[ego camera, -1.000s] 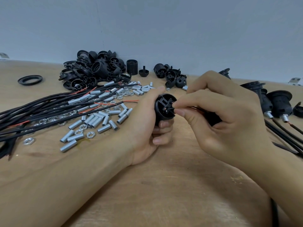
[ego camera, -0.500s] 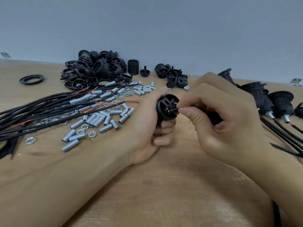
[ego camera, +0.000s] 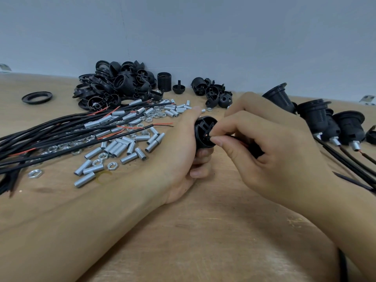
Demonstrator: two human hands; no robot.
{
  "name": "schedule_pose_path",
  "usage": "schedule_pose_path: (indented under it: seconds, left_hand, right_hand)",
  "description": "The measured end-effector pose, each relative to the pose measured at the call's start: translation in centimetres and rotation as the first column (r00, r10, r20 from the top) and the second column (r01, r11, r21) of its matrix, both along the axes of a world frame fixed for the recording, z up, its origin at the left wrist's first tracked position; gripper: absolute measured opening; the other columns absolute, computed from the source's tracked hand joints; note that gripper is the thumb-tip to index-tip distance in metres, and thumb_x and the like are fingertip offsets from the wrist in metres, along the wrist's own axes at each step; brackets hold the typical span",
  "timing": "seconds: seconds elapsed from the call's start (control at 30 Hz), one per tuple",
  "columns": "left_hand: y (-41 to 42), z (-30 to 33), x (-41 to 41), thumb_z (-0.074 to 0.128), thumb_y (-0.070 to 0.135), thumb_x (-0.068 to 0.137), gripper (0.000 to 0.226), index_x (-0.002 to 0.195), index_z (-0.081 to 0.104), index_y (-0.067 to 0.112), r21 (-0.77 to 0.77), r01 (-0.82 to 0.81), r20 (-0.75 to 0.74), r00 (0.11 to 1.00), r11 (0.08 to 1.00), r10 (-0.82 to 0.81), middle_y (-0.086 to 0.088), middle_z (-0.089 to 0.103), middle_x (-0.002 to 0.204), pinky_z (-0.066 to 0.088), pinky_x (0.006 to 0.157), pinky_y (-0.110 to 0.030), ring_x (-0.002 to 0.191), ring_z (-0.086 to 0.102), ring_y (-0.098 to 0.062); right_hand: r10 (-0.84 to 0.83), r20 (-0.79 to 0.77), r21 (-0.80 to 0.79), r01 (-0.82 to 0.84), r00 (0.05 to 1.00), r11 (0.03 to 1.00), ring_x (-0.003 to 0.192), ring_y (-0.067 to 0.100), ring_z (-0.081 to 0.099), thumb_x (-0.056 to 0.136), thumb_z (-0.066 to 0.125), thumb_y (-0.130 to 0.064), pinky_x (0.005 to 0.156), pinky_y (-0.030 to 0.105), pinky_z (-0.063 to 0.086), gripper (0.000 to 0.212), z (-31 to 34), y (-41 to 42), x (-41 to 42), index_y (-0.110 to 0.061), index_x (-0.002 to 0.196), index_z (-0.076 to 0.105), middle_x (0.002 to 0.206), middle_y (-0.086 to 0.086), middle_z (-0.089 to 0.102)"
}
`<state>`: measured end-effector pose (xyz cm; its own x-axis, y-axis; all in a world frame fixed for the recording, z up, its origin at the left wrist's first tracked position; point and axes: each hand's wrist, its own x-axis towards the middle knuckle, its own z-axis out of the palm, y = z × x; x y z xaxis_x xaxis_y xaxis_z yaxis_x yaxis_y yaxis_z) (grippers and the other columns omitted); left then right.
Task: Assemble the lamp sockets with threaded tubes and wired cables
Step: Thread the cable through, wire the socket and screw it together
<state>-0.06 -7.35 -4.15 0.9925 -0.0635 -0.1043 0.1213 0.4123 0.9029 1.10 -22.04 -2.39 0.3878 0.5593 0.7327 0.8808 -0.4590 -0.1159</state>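
Wooden bench (ego camera: 203,231) is carrying all the stock. Left of the grip, the bundle of black cables (ego camera: 50,135) is lying loose with red wire tips showing, untouched. Beyond the grip to the left, the heap of black socket parts (ego camera: 118,86) is waiting, big pile, so most of the job looks left. Right of the grip, finished sockets (ego camera: 333,123) are lying in a row with metal tubes and cables coming out, several done, exact count hard to tell. Just left of the grip, loose threaded tubes (ego camera: 118,147) and nuts (ego camera: 112,165) are scattered, plenty unused.

At the grip: left hand (ego camera: 183,151) is wrapping its fingers around one black socket base (ego camera: 203,133), open end facing the camera, holding it off the bench. Right hand (ego camera: 270,151) is pinching thin wire ends (ego camera: 210,138) between thumb and forefinger, right at the terminals inside the base. A dark cable is running back under the right palm, mostly hidden. Judging from this, the wiring step is in progress on this unit; whether the wire is seated yet cannot be told.
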Motion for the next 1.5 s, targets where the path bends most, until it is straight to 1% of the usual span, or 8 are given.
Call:
schedule_pose_path:
  seconds: [0.27,0.47,0.57,0.7,0.83,1.0,1.27,1.5]
  left_hand:
    - [-0.1,-0.1,-0.1,0.038,0.046,0.101,0.047,0.061,0.043,0.021,0.010,-0.051,-0.053,0.997,0.999,0.051,0.004,0.033,0.051,0.018,0.031,-0.014,0.042,0.025,-0.007]
    - [0.2,-0.2,0.3,0.041,0.058,0.099,0.044,0.085,0.048,0.017,0.131,-0.083,0.005,0.997,0.988,0.083,0.003,0.037,0.055,0.022,0.035,-0.017,0.044,0.025,-0.008]
    - [0.4,0.0,0.3,0.043,0.060,0.097,0.046,0.096,0.049,0.014,0.121,-0.048,-0.010,0.999,0.991,0.050,0.000,0.039,0.057,0.022,0.035,-0.016,0.049,0.020,-0.011]
    - [0.4,0.2,0.4,0.045,0.056,0.098,0.040,0.088,0.046,0.017,0.092,-0.065,-0.019,0.998,0.994,0.067,0.001,0.040,0.057,0.020,0.035,-0.016,0.045,0.023,-0.009]
    - [0.5,0.1,0.4,0.045,0.054,0.099,0.041,0.081,0.046,0.017,0.084,-0.069,-0.026,0.997,0.994,0.071,0.001,0.040,0.056,0.020,0.034,-0.017,0.045,0.024,-0.009]
    - [0.6,-0.1,0.5,0.047,0.055,0.098,0.041,0.089,0.047,0.014,0.093,-0.077,-0.016,0.997,0.993,0.079,0.002,0.041,0.055,0.021,0.035,-0.017,0.043,0.026,-0.008]
    - [0.7,-0.6,0.6,0.051,0.053,0.097,0.041,0.076,0.047,0.018,0.170,-0.210,0.120,0.974,0.963,0.192,-0.002,0.039,0.062,0.020,0.038,-0.019,0.046,0.028,-0.010]
    - [0.5,-0.7,0.4,0.054,0.057,0.094,0.045,0.065,0.044,0.023,0.274,-0.275,0.286,0.938,0.921,0.195,-0.002,0.031,0.062,0.024,0.038,-0.022,0.045,0.028,-0.012]
  right_hand:
    - [0.005,-0.057,0.043,-0.003,0.998,0.999,0.067,0.014,0.051,0.088,0.067,-0.006,0.059,0.025,0.041,0.010,-0.5,0.3,-0.1,-0.005,0.078,0.068,0.080,0.001,0.058]
    - [-0.053,-0.228,-0.011,0.051,0.972,0.999,0.073,0.011,0.049,0.090,0.060,-0.018,0.062,0.016,0.037,0.003,-0.7,-0.2,1.4,-0.016,0.093,0.062,0.083,-0.005,0.055]
    - [0.045,-0.429,0.122,0.008,0.902,0.992,0.082,0.014,0.057,0.087,0.062,-0.020,0.070,0.024,0.046,0.020,-0.7,-0.3,1.2,-0.018,0.106,0.058,0.087,-0.007,0.058]
    - [0.125,-0.578,0.172,-0.029,0.807,0.985,0.106,0.012,0.056,0.078,0.059,-0.013,0.092,0.033,0.046,0.046,0.7,-1.5,1.3,-0.023,0.122,0.053,0.105,-0.008,0.059]
    - [-0.039,-0.767,-0.078,-0.032,0.641,0.996,0.117,0.003,0.051,0.083,0.067,-0.022,0.087,0.025,0.045,0.044,2.7,-4.4,2.1,-0.038,0.122,0.054,0.119,-0.013,0.057]
    - [-0.327,-0.779,-0.390,-0.005,0.535,0.921,0.094,-0.003,0.058,0.082,0.075,-0.028,0.084,0.016,0.046,0.041,2.2,-4.9,2.7,-0.040,0.117,0.056,0.113,-0.017,0.056]
    - [-0.067,-0.808,-0.041,0.058,0.585,0.997,0.083,0.012,0.073,0.057,0.083,-0.045,0.089,0.039,0.055,0.049,2.6,-3.9,2.2,-0.039,0.103,0.066,0.100,-0.013,0.067]
    - [-0.041,-0.771,0.025,0.095,0.635,0.995,0.080,0.008,0.071,0.064,0.081,-0.041,0.085,0.030,0.056,0.040,2.0,-2.4,1.4,-0.033,0.101,0.068,0.089,-0.018,0.072]
